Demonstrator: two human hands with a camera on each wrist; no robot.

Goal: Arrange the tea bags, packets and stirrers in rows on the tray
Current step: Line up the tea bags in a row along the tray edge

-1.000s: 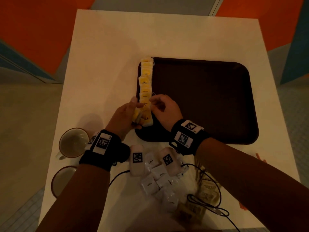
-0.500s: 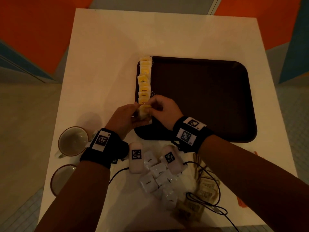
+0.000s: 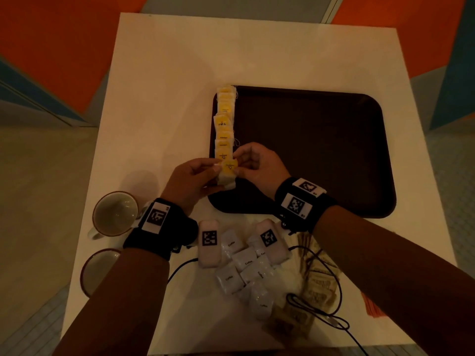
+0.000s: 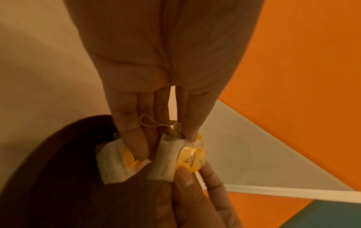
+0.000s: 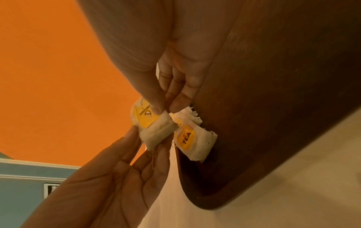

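Note:
A dark brown tray (image 3: pixel 321 155) lies on the white table. Several yellow-labelled tea bags (image 3: pixel 224 124) form a row along its left edge. At the row's near end both hands hold one tea bag (image 3: pixel 229 167) just above the tray. My left hand (image 3: pixel 216 173) grips its left side and my right hand (image 3: pixel 240 163) pinches its right side. In the right wrist view, thumb and finger pinch this tea bag (image 5: pixel 154 128). In the left wrist view it is the right-hand tea bag (image 4: pixel 170 158). A second tea bag (image 5: pixel 193 141) sits right beside it against the tray's edge.
Near me lie white coffee packets (image 3: pixel 239 263), brown packets (image 3: pixel 318 286) and thin orange sticks (image 3: pixel 372 307). Black cables (image 3: pixel 316 304) cross them. Two cups (image 3: pixel 115 214) stand at the near left. Most of the tray floor is bare.
The right hand has come off the row onto the tea bag in the left hand. Both hands now hold it, slightly nearer me.

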